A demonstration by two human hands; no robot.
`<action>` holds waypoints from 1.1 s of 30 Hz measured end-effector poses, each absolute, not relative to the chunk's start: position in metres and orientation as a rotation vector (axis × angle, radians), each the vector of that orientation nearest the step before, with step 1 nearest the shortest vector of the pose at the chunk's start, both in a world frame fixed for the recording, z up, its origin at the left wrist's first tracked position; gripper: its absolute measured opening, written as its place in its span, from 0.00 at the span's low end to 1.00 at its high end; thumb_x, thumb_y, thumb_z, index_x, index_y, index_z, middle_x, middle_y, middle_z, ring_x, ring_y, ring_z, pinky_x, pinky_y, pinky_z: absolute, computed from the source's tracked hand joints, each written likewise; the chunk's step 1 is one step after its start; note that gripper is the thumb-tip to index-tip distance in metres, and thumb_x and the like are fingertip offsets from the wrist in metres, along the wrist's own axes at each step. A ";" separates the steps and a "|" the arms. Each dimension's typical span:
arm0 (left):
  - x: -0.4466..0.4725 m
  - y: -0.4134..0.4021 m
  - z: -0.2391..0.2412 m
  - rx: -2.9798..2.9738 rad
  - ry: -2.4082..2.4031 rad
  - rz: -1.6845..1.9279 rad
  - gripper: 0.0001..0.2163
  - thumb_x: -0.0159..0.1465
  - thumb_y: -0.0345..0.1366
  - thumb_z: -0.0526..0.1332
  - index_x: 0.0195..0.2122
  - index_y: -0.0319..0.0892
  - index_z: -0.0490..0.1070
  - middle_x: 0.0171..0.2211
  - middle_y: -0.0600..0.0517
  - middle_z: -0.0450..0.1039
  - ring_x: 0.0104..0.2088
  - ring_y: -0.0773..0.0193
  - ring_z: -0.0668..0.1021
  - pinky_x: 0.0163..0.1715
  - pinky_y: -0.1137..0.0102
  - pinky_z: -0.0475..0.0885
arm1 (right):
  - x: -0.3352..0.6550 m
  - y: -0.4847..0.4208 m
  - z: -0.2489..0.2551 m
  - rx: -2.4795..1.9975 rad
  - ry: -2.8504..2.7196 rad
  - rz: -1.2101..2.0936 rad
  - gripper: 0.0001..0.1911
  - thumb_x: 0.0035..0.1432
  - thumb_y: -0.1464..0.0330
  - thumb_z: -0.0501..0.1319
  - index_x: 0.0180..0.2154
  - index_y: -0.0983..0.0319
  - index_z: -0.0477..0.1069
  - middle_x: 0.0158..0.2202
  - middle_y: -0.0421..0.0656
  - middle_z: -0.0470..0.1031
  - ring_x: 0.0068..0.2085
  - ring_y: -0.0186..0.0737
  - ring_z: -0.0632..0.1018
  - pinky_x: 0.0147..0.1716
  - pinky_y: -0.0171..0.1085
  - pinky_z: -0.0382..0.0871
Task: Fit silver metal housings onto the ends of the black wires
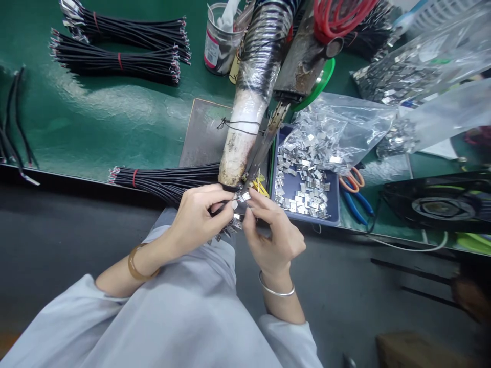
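My left hand (pixel 201 212) is closed, with thumb and forefinger pinching the end of a thin black cable just below the fume pipe. Right beside those fingertips is a small silver USB connector (pixel 244 196). My right hand (pixel 274 227) has its fingertips drawn together at the connector's right side. Close above them ends the slanting metal holder of a soldering iron (pixel 268 135); its tip is hard to make out. More metal connectors (pixel 232 226) hang in a cluster under my left hand. A banded bundle of black cables (pixel 164 179) lies along the table edge, partly behind that hand.
A blue tray (pixel 333 217) of loose connectors stands on the right, with plastic bags (pixel 345 133) over it. Pliers (pixel 355 199) and a black fan (pixel 441 204) are farther right. The fume pipe (pixel 245 122) reaches down centrally. Cable bundles (pixel 123 61) and a plastic cup (pixel 218 46) stand behind.
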State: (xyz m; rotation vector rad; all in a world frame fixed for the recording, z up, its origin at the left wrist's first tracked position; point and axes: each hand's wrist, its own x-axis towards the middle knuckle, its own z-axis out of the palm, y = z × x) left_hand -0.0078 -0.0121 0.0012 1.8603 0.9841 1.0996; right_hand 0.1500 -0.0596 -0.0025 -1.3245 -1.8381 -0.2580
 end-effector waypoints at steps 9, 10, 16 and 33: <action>-0.026 -0.003 0.004 1.939 0.818 0.951 0.04 0.64 0.28 0.64 0.34 0.39 0.78 0.24 0.55 0.72 0.24 0.69 0.71 0.27 0.74 0.66 | 0.156 -0.063 -0.008 -1.295 -1.840 -0.025 0.05 0.68 0.74 0.59 0.39 0.57 0.67 0.31 0.38 0.79 0.30 0.33 0.81 0.29 0.31 0.74; -0.027 -0.003 0.003 1.958 0.808 0.977 0.03 0.64 0.28 0.65 0.34 0.40 0.78 0.26 0.53 0.75 0.26 0.67 0.74 0.29 0.74 0.69 | 0.155 -0.064 -0.008 -1.326 -1.775 0.018 0.05 0.68 0.73 0.60 0.39 0.57 0.67 0.29 0.36 0.76 0.27 0.32 0.79 0.27 0.31 0.72; -0.033 0.003 -0.004 2.048 0.636 0.985 0.07 0.69 0.28 0.62 0.37 0.39 0.80 0.31 0.48 0.83 0.29 0.65 0.79 0.33 0.73 0.72 | 0.150 -0.063 -0.012 -1.406 -1.543 0.373 0.05 0.68 0.69 0.60 0.36 0.57 0.66 0.28 0.33 0.69 0.24 0.30 0.74 0.25 0.30 0.71; -0.035 0.008 0.000 1.849 0.603 0.678 0.12 0.70 0.32 0.56 0.29 0.40 0.74 0.22 0.55 0.74 0.22 0.70 0.72 0.26 0.76 0.65 | 0.152 -0.057 -0.013 -1.380 -1.592 0.319 0.05 0.66 0.72 0.62 0.36 0.58 0.70 0.29 0.34 0.76 0.27 0.32 0.80 0.29 0.30 0.76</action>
